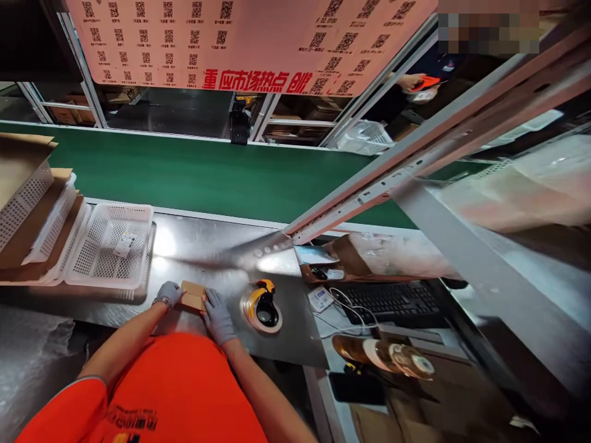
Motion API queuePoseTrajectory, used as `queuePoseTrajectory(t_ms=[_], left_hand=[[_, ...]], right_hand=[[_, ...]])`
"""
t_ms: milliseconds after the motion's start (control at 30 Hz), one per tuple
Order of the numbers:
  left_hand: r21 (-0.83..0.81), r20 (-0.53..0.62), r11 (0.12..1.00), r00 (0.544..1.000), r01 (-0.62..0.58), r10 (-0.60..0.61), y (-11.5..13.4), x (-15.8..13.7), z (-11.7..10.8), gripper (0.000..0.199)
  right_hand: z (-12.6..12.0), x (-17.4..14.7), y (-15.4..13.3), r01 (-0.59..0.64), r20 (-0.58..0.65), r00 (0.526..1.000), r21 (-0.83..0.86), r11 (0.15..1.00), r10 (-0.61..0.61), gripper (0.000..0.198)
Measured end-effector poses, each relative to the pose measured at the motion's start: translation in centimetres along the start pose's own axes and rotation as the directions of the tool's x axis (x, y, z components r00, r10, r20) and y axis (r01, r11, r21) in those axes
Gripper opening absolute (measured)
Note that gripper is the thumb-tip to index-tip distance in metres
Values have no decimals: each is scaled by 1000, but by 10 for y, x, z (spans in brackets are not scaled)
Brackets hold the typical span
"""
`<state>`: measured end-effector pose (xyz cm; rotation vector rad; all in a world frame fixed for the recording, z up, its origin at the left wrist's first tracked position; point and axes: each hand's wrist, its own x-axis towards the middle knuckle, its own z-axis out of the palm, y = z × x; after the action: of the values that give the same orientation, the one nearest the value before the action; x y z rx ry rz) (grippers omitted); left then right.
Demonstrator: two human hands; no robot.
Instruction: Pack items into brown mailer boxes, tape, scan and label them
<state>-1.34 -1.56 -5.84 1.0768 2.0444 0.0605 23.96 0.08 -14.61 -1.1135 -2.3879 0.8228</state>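
Cardboard box (192,295) between gloved left hand (168,293) and right hand (218,316), forearms converging

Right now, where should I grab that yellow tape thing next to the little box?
Probably grip the tape dispenser by its yellow and black handle, coming from above. It lies flat on the metal table, so the handle faces up. It lies free beside the right hand; both hands are on the small cardboard box.

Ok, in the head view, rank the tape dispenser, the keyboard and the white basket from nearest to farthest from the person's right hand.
1. Tape dispenser: just right of the right hand, on the metal table.
2. White basket: up and to the left, past the small cardboard box under both hands.
3. Keyboard: far right, beyond the dispenser.
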Motion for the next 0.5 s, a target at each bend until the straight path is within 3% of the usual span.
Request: queuePoseTrajectory(t_ms=[67, 133, 233, 267, 300, 400, 500], left_hand=[[30, 8, 1000, 1000, 3, -4, 4, 1, -3, 38], [62, 11, 998, 1000, -2, 2, 9, 4, -7, 35], [102, 25, 995, 1000, -18, 16, 21, 11, -15, 30], [115, 32, 993, 999, -27, 23, 26, 14, -17, 29], [128, 38, 991, 999, -38, 33, 31, 17, -20, 28], [163, 56, 983, 996, -84, 76, 46, 24, -27, 24], [190, 75, 974, 991, -125, 113, 57, 29, -33, 23]], right_hand=[[-7, -5, 6, -71, -72, 995, 44, 996, 74, 51], [-23, -14, 18, -233, -256, 937, 45, 971, 237, 65], [-55, -29, 42, -554, -502, 711, 30, 832, 492, 98], [-65, -32, 49, -635, -503, 659, 24, 772, 558, 107], [-75, -33, 54, -689, -465, 638, 12, 725, 614, 113], [-96, -25, 59, -732, -293, 651, 2, 682, 700, 108], [-113, -14, 51, -740, -255, 606, 167, 652, 753, 94]])
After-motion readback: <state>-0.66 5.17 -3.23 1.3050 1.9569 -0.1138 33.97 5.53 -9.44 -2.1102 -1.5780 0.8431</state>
